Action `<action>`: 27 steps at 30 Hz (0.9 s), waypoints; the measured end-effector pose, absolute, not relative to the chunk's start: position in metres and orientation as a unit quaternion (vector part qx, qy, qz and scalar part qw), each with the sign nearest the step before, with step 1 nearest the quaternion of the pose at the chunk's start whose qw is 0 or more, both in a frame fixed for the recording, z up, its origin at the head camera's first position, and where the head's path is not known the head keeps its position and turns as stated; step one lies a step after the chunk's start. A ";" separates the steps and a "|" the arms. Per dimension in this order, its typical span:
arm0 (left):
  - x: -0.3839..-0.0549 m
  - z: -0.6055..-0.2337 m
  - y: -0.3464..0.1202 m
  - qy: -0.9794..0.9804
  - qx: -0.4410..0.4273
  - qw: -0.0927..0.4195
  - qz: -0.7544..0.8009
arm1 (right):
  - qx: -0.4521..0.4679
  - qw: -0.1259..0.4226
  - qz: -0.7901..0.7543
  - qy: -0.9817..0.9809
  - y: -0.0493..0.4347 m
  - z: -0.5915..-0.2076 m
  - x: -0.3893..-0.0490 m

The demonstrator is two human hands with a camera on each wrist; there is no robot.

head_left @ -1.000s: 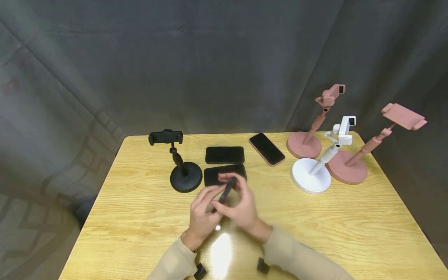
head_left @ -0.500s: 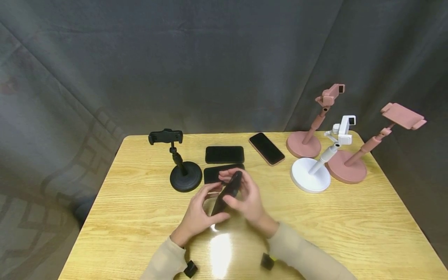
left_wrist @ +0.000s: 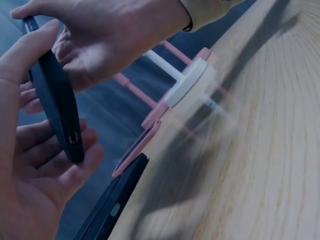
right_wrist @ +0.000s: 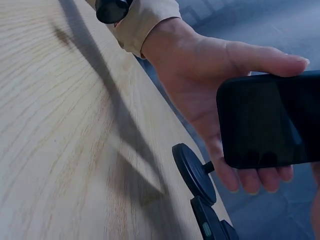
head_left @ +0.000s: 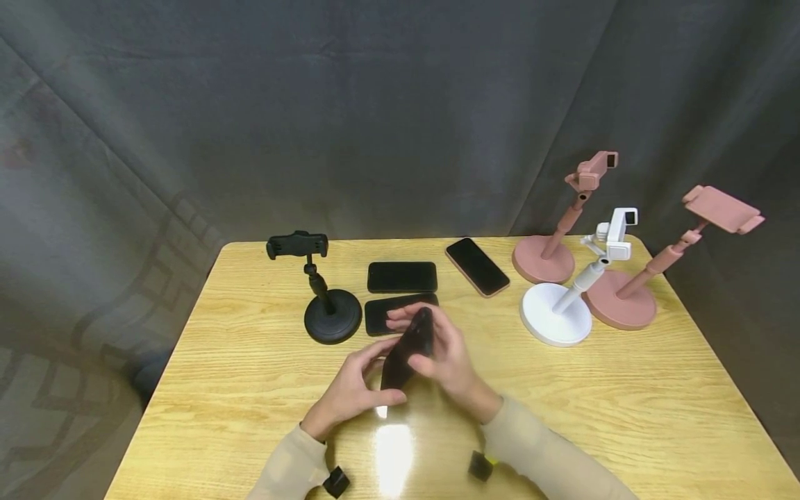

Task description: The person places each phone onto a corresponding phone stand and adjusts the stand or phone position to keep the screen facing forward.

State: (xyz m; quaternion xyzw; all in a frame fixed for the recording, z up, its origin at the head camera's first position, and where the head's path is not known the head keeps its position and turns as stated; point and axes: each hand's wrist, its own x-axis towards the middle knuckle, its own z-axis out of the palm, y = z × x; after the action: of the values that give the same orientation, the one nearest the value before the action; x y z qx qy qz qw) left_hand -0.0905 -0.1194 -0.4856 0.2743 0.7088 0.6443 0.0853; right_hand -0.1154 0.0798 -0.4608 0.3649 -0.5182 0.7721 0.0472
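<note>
Both hands hold a black smartphone (head_left: 406,353) tilted above the table, with its dark screen side seen in the right wrist view. My left hand (head_left: 350,390) has its thumb along one edge and its fingers at the opposite edge and behind. My right hand (head_left: 455,364) grips the other end, thumb on one side and fingers behind; in the right wrist view it is mostly out of frame. Just beyond the hands lies a black smartphone (head_left: 382,317), partly covered by the right fingers. Another black smartphone (head_left: 402,277) lies behind it.
A black phone stand (head_left: 333,317) stands left of the phones. A pink-edged smartphone (head_left: 478,267) lies at the back. To the right stand a white phone stand (head_left: 556,314), a pink stand (head_left: 542,260) and another pink stand (head_left: 625,298). A dark curtain (head_left: 400,125) hangs behind the table.
The held smartphone has turned from nearly edge-on to showing more of its flat face. The left hand has shifted slightly left and spread around it; the right forearm has shifted a little right.
</note>
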 end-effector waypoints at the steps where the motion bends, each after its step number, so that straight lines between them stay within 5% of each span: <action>1: -0.090 -0.485 -0.119 0.712 0.276 0.080 0.641 | 0.366 0.042 0.773 -0.517 0.080 -0.461 -0.115; 22: -0.094 -0.477 -0.126 0.780 0.301 0.044 0.547 | 0.365 0.048 0.774 -0.515 0.081 -0.467 -0.118; 27: -0.098 -0.468 -0.137 0.792 0.281 -0.002 0.542 | 0.362 0.056 0.771 -0.521 0.081 -0.467 -0.118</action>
State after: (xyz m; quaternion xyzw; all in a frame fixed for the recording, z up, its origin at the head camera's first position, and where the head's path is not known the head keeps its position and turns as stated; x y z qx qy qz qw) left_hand -0.0981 -0.1367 -0.4681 0.2811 0.7920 0.5419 -0.0017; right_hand -0.1183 0.0813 -0.4668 0.3615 -0.5209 0.7712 0.0558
